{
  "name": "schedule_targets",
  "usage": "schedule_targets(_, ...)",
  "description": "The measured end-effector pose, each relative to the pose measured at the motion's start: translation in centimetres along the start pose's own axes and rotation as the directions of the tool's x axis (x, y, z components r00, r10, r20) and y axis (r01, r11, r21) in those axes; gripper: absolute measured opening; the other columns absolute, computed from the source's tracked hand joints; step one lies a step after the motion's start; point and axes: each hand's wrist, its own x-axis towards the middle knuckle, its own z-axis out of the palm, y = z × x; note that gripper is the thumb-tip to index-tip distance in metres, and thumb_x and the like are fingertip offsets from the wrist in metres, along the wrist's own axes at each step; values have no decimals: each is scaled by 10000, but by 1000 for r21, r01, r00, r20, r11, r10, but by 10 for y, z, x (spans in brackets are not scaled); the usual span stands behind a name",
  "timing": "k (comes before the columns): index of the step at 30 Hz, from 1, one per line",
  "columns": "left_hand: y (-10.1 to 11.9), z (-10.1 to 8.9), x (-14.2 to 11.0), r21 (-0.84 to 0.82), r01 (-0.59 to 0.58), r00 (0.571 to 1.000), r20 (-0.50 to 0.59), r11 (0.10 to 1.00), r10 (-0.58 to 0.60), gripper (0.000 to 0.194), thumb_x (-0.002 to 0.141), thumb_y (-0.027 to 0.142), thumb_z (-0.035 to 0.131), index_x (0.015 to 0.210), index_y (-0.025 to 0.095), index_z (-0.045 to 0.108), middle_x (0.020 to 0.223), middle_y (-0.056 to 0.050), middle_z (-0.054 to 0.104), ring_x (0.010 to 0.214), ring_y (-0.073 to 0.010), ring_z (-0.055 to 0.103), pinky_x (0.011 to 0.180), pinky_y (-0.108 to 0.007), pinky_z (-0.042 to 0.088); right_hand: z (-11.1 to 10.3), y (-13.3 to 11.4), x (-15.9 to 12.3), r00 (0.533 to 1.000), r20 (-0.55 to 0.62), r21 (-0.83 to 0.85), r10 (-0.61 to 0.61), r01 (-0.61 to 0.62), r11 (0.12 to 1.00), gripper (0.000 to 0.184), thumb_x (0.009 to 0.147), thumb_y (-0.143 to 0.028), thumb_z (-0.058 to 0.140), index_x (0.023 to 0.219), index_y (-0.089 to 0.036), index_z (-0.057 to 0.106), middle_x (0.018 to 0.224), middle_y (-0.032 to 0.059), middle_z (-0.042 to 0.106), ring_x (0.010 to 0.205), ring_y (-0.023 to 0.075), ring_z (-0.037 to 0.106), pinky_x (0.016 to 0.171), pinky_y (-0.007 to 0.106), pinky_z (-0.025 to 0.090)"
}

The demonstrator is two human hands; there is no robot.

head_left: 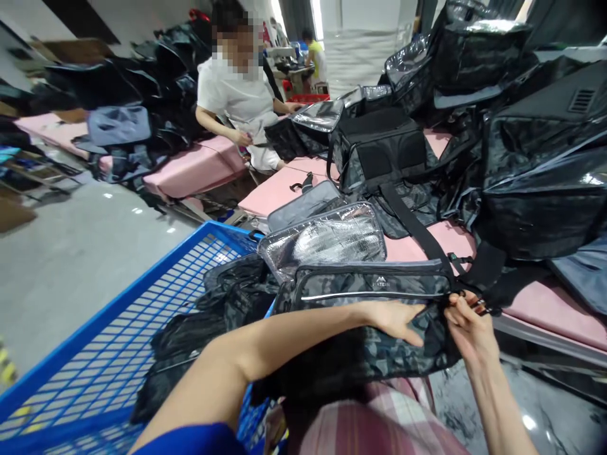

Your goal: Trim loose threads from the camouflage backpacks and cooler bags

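A dark camouflage bag [379, 281] with a pale front zip line and a small logo rests across my lap, against the table edge. My left hand [396, 319] lies on its front, thumb spread from the index finger; the other fingertips are partly hidden at the fabric. At the bag's right upper corner, my right hand [469, 319] is closed in a pinch on the edge by the zip end. Black straps and small buckles hang close to those fingers. Behind the bag lies a flap with a silver foil lining [327, 240].
A blue plastic basket [118, 328] with dark bags in it stands at my left. Pink-topped tables [279, 183] carry piles of black bags [379, 151]. A person in white [237, 95] sits across the table, hands near a bag; another person [317, 60] sits farther back.
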Motion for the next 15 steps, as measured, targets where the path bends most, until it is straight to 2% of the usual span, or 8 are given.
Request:
schedule_targets(2, 6, -16, -47, 251, 194, 979, 7, 948, -202, 375, 766, 400, 548, 1001, 122, 640, 937, -125, 671, 916, -288, 609, 786, -351, 466, -10, -3, 7, 995, -91, 79, 43, -36, 996, 331, 500, -162, 803, 664, -158, 516, 621, -57, 601, 333, -39, 258, 344, 116, 268)
schedule_targets(5, 5, -38, -132, 217, 332, 916, -307, 918, -259, 258, 813, 329, 483, 899, 186, 680, 859, -63, 696, 847, -220, 632, 791, -297, 462, -24, -6, 15, 974, -200, 169, 107, -74, 983, 378, 436, -107, 820, 630, -144, 498, 560, -102, 533, 325, -40, 267, 317, 109, 266)
schedule_targets(7, -8, -44, -178, 8, 282, 786, -576, 959, -226, 296, 833, 380, 449, 918, 208, 674, 962, -34, 687, 928, -193, 613, 854, -271, 442, -28, -7, 20, 966, -230, 177, 116, -76, 981, 383, 421, -101, 825, 630, -139, 506, 541, -113, 505, 322, -37, 266, 307, 114, 261)
schedule_targets(8, -20, -42, -193, -81, 275, 652, -716, 958, -248, 327, 832, 414, 439, 929, 202, 669, 993, -37, 680, 967, -197, 599, 886, -281, 430, -28, -8, 21, 966, -237, 161, 104, -66, 985, 379, 419, -103, 825, 633, -138, 514, 549, -111, 510, 323, -37, 266, 307, 116, 261)
schedule_targets(10, -49, -31, -206, -262, 297, 381, -850, 918, -365, 409, 819, 472, 429, 1010, 176, 637, 1054, -61, 661, 1009, -219, 579, 925, -331, 415, -23, -9, 23, 971, -233, 90, 42, -21, 996, 362, 425, -120, 824, 638, -137, 532, 561, -102, 521, 329, -34, 264, 314, 123, 259)
schedule_targets(11, -65, -23, -203, -341, 294, 304, -852, 893, -426, 451, 806, 490, 429, 1042, 157, 621, 1085, -77, 648, 1029, -233, 570, 941, -358, 405, -18, -10, 23, 973, -228, 35, -13, 22, 999, 348, 436, -136, 823, 642, -138, 543, 560, -96, 525, 335, -30, 269, 320, 127, 255)
schedule_targets(12, -80, -14, -196, -404, 282, 276, -834, 870, -477, 482, 789, 501, 438, 1056, 140, 613, 1110, -92, 638, 1053, -245, 559, 958, -375, 393, -11, -10, 22, 970, -228, -35, -85, 79, 996, 331, 450, -153, 819, 651, -141, 557, 559, -88, 531, 345, -23, 286, 328, 130, 253)
schedule_targets(15, -109, 5, -163, -487, 204, 290, -798, 849, -528, 476, 806, 449, 413, 1119, 133, 583, 1226, -104, 572, 1169, -238, 483, 1035, -371, 315, 22, -2, 7, 935, -164, -351, -315, 243, 904, 266, 513, -191, 797, 691, -158, 601, 578, -52, 575, 446, 33, 455, 411, 148, 344)
